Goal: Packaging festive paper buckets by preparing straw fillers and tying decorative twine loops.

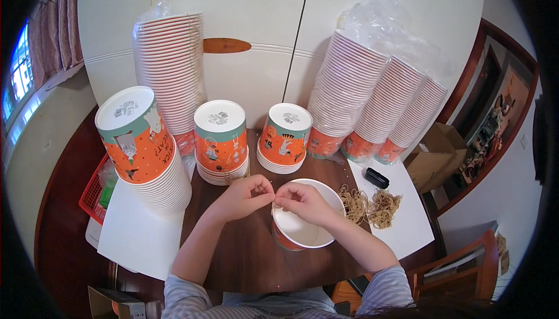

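Fingertips of both hands are meeting at the centre of the frame: the left hand (251, 195) and the right hand (301, 201) are bringing thumb and forefinger close together, but what they are grasping, if anything, is too small to tell. They are working over the left rim of an open paper bucket (298, 227), which is standing mouth up just right of centre, white inside and orange outside; the right hand is partly covering its opening.

Tan cord (384, 209) is lying in tangled heaps right of the bucket, one heap close beside it, with a small black object (377, 177) resting above them on a white sheet (409, 221). Behind the hands, three stacks of upturned orange-and-green buckets are standing: a left stack (140, 144) at centre left, a middle stack (221, 147) and a right stack (284, 138). More tan strands are showing beside the middle one. Tall nested buckets in clear plastic are rising at upper left (170, 74) and upper right (349, 80). Dark brown tabletop (244, 261) is showing below the hands.
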The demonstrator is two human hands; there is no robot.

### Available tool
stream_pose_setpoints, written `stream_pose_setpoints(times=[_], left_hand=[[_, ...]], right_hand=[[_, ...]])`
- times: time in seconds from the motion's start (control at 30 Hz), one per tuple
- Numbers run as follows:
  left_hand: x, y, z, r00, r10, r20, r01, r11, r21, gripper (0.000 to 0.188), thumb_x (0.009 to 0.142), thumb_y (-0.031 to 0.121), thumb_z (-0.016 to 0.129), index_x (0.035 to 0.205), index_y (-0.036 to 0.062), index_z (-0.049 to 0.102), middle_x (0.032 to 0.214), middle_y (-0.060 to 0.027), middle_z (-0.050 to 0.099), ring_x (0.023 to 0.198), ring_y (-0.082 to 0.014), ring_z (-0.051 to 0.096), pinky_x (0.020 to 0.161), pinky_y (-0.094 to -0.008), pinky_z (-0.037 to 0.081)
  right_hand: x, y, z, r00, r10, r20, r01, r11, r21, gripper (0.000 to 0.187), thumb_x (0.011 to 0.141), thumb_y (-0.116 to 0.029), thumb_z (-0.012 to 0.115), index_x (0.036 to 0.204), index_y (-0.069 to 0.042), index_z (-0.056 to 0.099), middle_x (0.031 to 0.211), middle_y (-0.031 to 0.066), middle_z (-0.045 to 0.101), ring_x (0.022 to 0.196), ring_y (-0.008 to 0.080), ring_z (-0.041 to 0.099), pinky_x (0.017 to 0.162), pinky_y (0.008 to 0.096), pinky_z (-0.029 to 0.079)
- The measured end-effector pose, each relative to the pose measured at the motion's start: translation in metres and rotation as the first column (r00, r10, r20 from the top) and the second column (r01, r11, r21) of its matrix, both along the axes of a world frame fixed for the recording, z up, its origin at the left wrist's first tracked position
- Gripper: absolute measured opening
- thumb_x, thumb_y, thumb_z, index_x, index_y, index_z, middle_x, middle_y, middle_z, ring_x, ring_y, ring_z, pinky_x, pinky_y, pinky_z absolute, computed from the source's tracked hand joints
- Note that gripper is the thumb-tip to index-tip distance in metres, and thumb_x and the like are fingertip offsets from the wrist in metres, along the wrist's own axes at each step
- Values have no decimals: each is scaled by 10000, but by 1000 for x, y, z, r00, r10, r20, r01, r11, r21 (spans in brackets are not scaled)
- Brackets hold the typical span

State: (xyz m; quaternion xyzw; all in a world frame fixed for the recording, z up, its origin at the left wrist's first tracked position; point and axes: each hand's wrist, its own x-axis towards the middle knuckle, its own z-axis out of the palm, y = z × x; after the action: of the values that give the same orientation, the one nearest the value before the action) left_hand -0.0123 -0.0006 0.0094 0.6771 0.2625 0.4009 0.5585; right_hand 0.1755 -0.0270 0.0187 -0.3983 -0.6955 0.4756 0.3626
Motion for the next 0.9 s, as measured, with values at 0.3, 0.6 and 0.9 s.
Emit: stream_pose_setpoints(times=[0.3, 0.6, 0.9], left_hand=[[-1, -2, -1, 928, 62, -368, 84, 926, 369, 166, 713, 145, 646, 792, 21, 568, 713, -43, 563, 657, -101, 535, 596, -222, 423], [2, -3, 2, 966, -81, -247, 73, 996, -41, 93, 716, 52, 597, 789, 12, 556, 701, -33, 596, 649, -83, 551, 602, -205, 426], [3, 1, -4, 991, -113, -67, 102, 983, -151, 94, 732, 12, 572, 821, 17, 544, 712, 1, 556, 652, -41, 507, 592, -190, 418]], right_hand=[[3, 2, -3, 997, 4, -79, -15, 990, -141, 92, 837, -125, 555, 872, -41, 561, 744, 0, 579, 655, 62, 557, 599, 199, 461], [6, -1, -4, 998, -33, -53, 21, 977, -212, 87, 836, -110, 551, 878, -34, 543, 779, 5, 565, 627, 65, 563, 571, 194, 484], [10, -3, -2, 989, -13, -144, -34, 948, -318, 60, 835, -79, 538, 862, -39, 502, 759, 8, 569, 587, 52, 531, 523, 179, 444]])
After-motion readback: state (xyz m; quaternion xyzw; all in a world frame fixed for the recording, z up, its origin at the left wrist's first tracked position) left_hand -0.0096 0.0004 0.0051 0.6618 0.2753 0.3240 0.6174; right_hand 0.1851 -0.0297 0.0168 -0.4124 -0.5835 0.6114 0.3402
